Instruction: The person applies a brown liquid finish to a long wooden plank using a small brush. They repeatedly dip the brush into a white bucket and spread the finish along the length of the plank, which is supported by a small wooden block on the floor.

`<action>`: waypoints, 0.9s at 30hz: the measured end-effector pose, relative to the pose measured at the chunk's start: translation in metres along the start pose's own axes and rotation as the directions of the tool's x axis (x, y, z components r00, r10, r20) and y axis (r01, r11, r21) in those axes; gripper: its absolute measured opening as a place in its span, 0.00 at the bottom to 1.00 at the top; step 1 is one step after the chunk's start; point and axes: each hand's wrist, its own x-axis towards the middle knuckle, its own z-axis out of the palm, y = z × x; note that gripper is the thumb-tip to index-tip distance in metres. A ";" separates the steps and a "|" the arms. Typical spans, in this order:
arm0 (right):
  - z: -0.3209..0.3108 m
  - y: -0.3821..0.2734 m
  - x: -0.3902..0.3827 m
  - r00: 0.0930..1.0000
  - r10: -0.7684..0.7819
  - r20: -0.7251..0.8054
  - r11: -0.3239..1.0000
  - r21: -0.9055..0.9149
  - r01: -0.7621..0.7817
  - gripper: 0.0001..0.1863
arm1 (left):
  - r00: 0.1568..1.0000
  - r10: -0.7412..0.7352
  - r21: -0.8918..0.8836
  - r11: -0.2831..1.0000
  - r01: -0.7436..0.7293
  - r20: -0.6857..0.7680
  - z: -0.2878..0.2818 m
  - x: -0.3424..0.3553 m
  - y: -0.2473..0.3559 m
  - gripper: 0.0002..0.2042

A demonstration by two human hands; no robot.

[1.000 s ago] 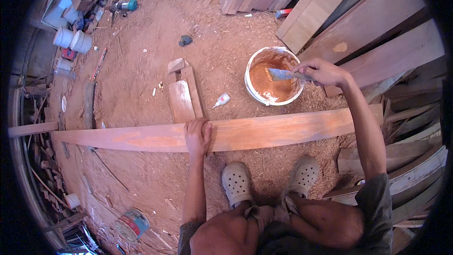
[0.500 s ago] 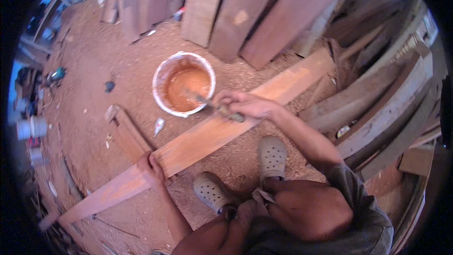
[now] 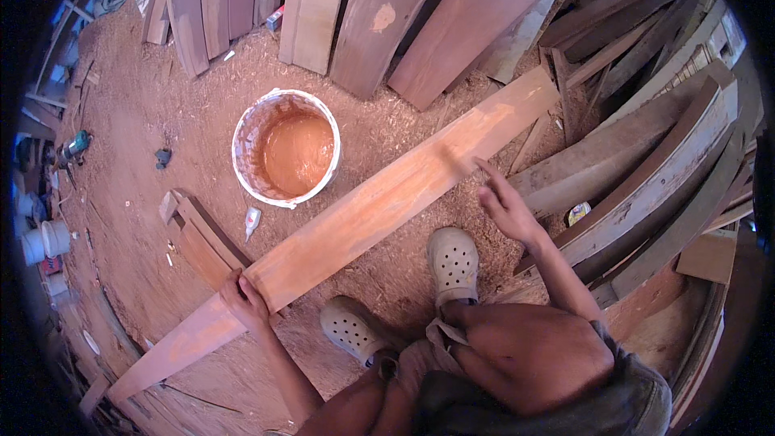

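A long, flat wooden board slants from lower left to upper right in front of my feet, with orange-brown filler smeared along its face. My left hand is closed over the board's lower-left part, fingers over the far edge. My right hand is at the near edge of the upper-right part, index finger stretched toward the surface. Off that fingertip, the blurred dark blade of a putty knife meets the board; its handle is hidden by the hand. Beyond the board stands a white bucket holding wet orange-brown filler.
A small white tube lies beside the bucket. Short wood pieces lie under the board near my left hand. Wide planks lean at the back, and curved timbers are stacked on the right. A green power tool lies far left.
My right hand has moved right, away from the bucket side, carrying the putty knife to the board's upper-right part. My left hand stays on the board. The whole view has shifted slightly.
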 end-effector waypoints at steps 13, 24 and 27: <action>0.010 0.001 -0.010 0.997 0.040 -0.068 0.829 -0.555 -0.071 0.26 | 0.999 0.013 -0.002 1.000 -0.013 0.030 -0.004 0.002 -0.001 0.15; -0.018 0.013 0.004 0.997 0.015 -0.071 0.825 -0.562 -0.052 0.25 | 0.999 -0.009 -0.001 1.000 0.009 0.032 -0.003 -0.001 -0.006 0.15; -0.023 0.017 0.000 0.998 0.042 -0.049 0.813 -0.579 -0.063 0.25 | 0.999 -0.006 0.015 1.000 0.005 0.047 -0.002 0.001 -0.001 0.16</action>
